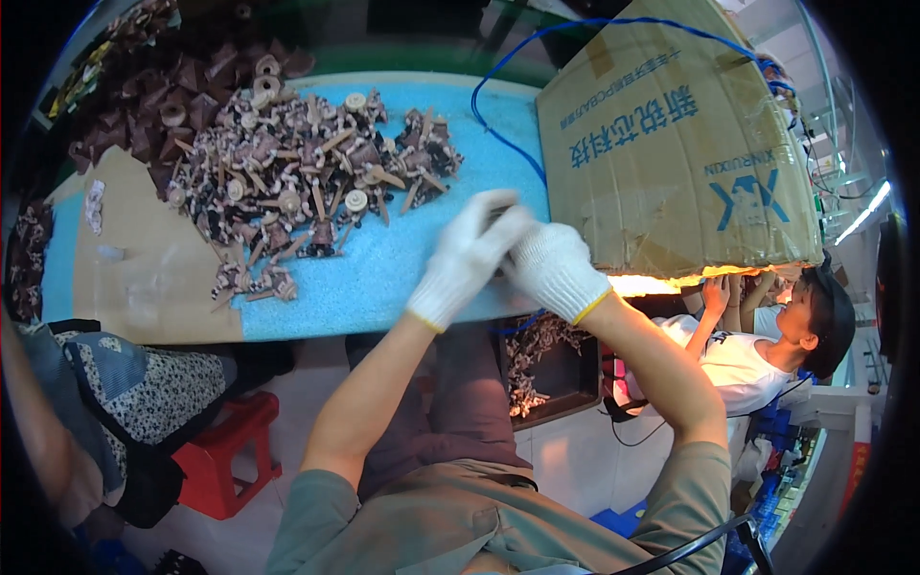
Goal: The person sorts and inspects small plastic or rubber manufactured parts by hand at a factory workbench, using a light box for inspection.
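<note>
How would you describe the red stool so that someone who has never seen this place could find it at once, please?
Start at the blue foam-topped table heaped with small brown parts. Look under its near left edge, on the pale floor: the red stool stands there, beside a person's patterned clothing. It is the only bright red plastic thing down there, low, with splayed legs.
</note>
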Available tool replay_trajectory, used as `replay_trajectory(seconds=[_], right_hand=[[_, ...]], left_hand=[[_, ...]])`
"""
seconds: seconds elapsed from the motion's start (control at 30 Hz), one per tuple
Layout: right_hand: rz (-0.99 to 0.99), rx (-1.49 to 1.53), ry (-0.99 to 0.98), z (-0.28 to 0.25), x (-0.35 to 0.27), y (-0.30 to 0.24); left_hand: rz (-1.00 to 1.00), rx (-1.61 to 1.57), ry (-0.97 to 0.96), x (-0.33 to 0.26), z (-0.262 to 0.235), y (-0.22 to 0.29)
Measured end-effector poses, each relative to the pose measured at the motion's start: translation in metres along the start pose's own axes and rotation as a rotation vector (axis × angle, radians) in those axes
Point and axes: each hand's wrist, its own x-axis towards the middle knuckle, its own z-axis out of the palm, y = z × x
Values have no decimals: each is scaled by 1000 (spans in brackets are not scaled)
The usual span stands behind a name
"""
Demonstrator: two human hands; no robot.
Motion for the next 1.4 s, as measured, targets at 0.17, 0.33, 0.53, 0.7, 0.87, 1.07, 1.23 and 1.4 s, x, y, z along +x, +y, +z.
replay_trajectory(seconds=[0.17,0.33,0.53,0.7,0.87,1.07,1.23,1.4], right_hand=[[-126,-91,304,4,-12,-10],[-124,-277,180,32,9,-5],[44,-75,413,29,-9,-10],[214,609,302,-15,1,-6],[309,1070,230,-45,-47,-47],[63,629,345,-36,-54,-58],[444,1889,-213,-12,-40,-66],[188,1816,-286,-10,-8,-86]], left_hand=[[-77,3,-92,-12,19,-7],[83,-20,-24,17,10,-39],[180,139,42,-3,27,-14],[86,-16,195,10,-38,-44],[-569,-647,-321,-58,-51,17],[-225,-154,-209,-78,-47,55],[664,684,-204,-78,-81,40],[698,707,-131,-85,-123,58]])
